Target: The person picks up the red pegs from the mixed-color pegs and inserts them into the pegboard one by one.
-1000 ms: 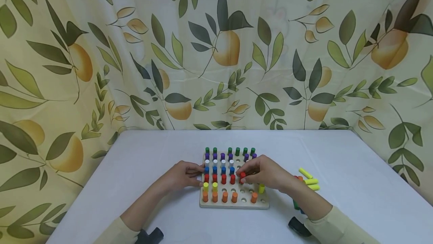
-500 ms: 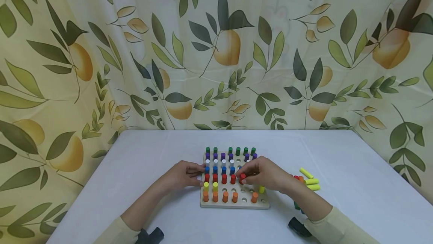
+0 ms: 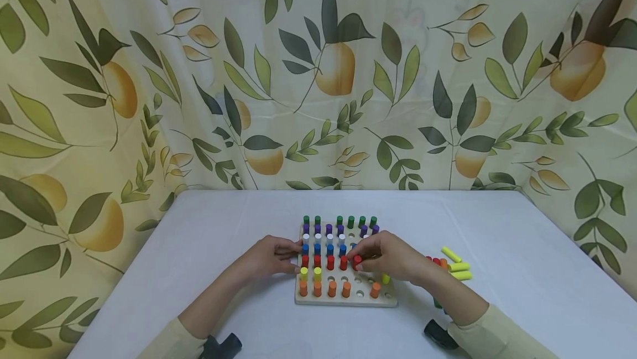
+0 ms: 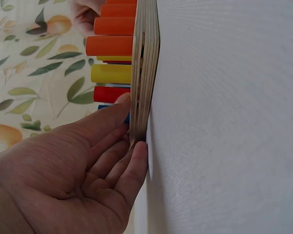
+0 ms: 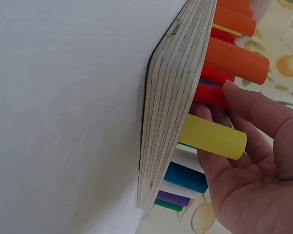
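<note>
A wooden pegboard (image 3: 348,302) lies on the table with rows of coloured pegs standing in it. My left hand (image 3: 271,255) holds the board at its left edge; in the left wrist view the thumb is by the pegs and the little finger lies low against the board's side. My right hand (image 3: 393,256) pinches a red peg (image 3: 357,262) upright in the red row, right of several others. Whether its base is fully down in a hole is hidden. In the right wrist view a yellow peg (image 5: 215,136) stands close to the fingers.
Loose yellow pegs (image 3: 459,266) lie right of the board, with red, orange and green ones partly behind the right forearm. Bare holes show in the board's front rows. Black objects (image 3: 440,334) lie by both forearms. A patterned curtain (image 3: 318,143) stands behind the table.
</note>
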The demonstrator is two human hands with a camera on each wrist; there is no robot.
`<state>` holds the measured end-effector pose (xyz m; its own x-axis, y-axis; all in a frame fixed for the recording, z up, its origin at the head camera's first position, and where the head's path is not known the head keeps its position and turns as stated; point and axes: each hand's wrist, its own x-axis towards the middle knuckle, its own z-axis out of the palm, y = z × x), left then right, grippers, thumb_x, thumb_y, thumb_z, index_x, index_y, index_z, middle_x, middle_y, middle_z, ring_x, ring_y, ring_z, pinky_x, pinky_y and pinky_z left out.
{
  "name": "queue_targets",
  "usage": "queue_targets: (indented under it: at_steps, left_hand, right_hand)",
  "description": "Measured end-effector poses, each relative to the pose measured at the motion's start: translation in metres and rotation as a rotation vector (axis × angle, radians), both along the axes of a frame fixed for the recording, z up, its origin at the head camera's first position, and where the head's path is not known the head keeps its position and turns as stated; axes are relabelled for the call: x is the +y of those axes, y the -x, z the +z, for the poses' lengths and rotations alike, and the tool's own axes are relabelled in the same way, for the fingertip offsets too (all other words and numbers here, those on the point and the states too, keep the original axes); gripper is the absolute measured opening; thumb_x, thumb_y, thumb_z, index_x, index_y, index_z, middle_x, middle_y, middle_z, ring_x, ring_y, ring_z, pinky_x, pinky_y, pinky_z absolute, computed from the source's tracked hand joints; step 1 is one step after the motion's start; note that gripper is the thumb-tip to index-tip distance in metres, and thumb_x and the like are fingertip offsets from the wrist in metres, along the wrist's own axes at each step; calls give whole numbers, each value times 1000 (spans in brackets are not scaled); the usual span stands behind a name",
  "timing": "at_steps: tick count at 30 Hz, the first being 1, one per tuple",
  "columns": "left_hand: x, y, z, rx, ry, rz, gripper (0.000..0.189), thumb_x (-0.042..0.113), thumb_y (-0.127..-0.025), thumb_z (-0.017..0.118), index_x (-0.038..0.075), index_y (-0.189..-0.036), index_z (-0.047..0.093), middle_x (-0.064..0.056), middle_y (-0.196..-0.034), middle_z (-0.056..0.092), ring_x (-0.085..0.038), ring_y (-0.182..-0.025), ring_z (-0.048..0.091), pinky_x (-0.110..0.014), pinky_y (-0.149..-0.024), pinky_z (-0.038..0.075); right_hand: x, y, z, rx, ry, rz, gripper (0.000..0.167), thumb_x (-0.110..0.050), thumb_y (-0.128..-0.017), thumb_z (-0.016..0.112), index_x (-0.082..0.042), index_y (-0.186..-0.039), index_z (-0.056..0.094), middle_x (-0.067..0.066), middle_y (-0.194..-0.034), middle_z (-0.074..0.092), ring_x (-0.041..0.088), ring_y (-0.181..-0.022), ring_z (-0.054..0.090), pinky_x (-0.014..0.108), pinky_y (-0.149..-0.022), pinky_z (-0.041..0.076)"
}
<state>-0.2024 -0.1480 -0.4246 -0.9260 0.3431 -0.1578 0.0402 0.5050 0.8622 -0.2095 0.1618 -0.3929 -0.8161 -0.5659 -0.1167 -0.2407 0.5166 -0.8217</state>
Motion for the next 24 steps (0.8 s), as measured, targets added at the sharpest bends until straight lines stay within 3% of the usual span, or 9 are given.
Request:
queue_targets:
  at_steps: [8, 24]
  left_hand:
    - [1, 0, -1, -2, -1, -1, 38, 5, -85, 85, 4, -121, 75, -15, -143, 60, -29, -130, 60, -38, -100, 53]
    - [0, 1, -2, -2, -1, -4, 38, 6, -86, 85, 4, -122, 75, -14, -143, 61, -28, -130, 60, -40, -103, 52]
  right_hand:
    - [0, 3, -3, 14, -9, 3, 22, 2, -93, 74, -9, -111, 79, 0, -104, 72, 22, -93, 64, 32, -85, 59]
    - [0, 2, -2, 16, 3, -2, 20, 0, -92, 76, -10, -109, 80, 1, -107, 73, 21, -96, 64, 35, -88, 59]
